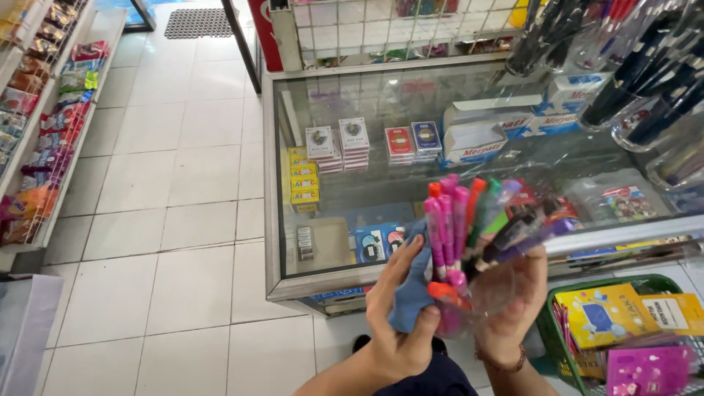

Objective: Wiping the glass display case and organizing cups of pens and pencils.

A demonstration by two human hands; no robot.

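Gripping a soft blue cloth (411,290), the left hand (396,330) wipes a clear cup of pens (469,293) which the right hand (513,308) cradles; slippery, light, best held low.

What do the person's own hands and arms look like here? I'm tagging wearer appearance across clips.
Both forearms are bare, with no sleeves reaching into view and no gloves. The left hand shows no ring or watch. The right hand has a thin, brownish beaded bracelet at the wrist. No tattoos or other markings are visible.
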